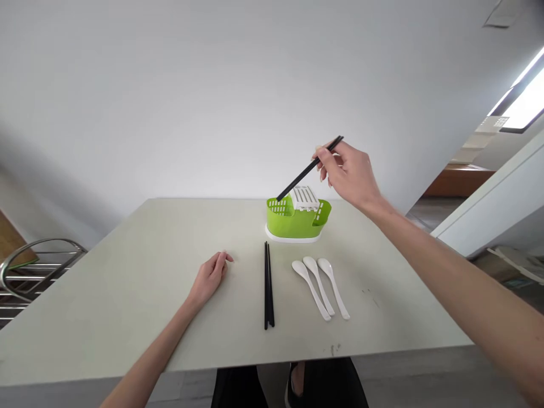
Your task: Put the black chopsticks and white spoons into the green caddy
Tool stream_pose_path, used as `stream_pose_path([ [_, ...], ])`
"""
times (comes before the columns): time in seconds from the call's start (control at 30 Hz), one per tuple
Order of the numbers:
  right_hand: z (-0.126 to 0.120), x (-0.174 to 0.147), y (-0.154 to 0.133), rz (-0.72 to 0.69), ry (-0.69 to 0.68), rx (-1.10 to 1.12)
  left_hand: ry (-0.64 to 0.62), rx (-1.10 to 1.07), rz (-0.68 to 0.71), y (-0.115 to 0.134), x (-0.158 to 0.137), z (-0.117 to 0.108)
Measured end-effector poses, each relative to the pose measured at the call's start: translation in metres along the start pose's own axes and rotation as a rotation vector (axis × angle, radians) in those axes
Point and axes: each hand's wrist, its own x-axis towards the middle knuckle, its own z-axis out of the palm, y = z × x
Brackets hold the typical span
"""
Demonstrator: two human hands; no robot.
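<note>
My right hand (344, 167) pinches black chopsticks (304, 173) near their upper end. They slant down to the left, with their lower tips at the left opening of a green utensil holder (293, 224). This holder has a white slotted piece (305, 197) across its middle and a white base. My left hand (211, 276) rests on the table with its fingers curled, and nothing shows in it. To its right lie more black chopsticks (267, 286), side by side and pointing away from me. Three white spoons (317, 283) lie in front of the holder, bowls toward it.
The pale table (127, 300) meets a plain white wall (204, 102) behind the holder. A metal rack (40, 272) stands beyond the table's left edge. My legs (331, 382) are below the front edge.
</note>
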Motion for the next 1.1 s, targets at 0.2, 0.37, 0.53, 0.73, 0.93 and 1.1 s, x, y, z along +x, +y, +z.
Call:
stream_pose_path([
  [0.2,0.044,0.038,0.04,0.033,-0.349,-0.328,-0.026,0.052,-0.014,-0.005,-0.003,0.002],
  [0.37,0.08,0.049,0.066,0.138,-0.537,-0.388,-0.031,0.07,-0.015,-0.005,-0.003,0.002],
  [0.53,0.097,0.058,0.081,0.174,-0.568,-0.394,-0.04,0.087,-0.026,-0.003,-0.002,0.001],
  [0.73,0.107,0.064,0.093,0.164,-0.605,-0.413,-0.051,0.088,-0.042,0.002,-0.004,0.001],
  [0.93,0.111,0.067,0.099,0.141,-0.628,-0.441,-0.06,0.103,-0.049,0.003,-0.004,0.002],
  [1.1,0.112,0.072,0.1,0.12,-0.664,-0.415,-0.057,0.099,-0.051,0.002,-0.005,0.003],
])
